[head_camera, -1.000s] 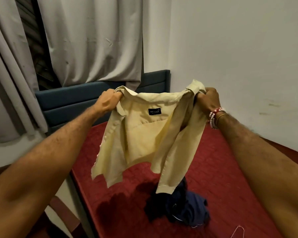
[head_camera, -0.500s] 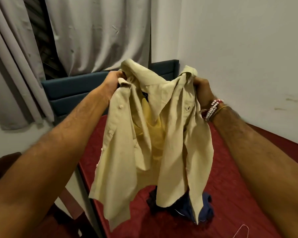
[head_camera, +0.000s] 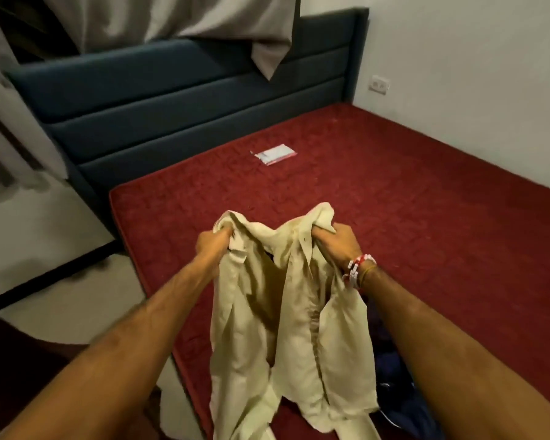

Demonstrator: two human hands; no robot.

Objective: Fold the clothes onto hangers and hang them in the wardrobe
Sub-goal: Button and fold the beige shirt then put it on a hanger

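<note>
I hold a pale yellow shirt (head_camera: 286,328) up by its shoulders over the near part of a red mattress (head_camera: 410,201). My left hand (head_camera: 211,246) grips the left shoulder and my right hand (head_camera: 338,246), with bead bracelets at the wrist, grips the right one. The shirt hangs open between my forearms, its hem out of view below. A dark blue garment (head_camera: 404,404) lies on the mattress behind my right forearm, mostly hidden. No hanger or wardrobe shows.
A small white packet (head_camera: 273,154) lies on the mattress farther back. A dark blue padded headboard (head_camera: 188,90) stands behind the bed, with grey curtains (head_camera: 172,17) above it. A white wall with a socket (head_camera: 378,85) runs along the right. Pale floor lies at left.
My hands have dropped from chest height to low over the mattress with the shirt, and my view has tilted down, showing the packet and the far end of the bed.
</note>
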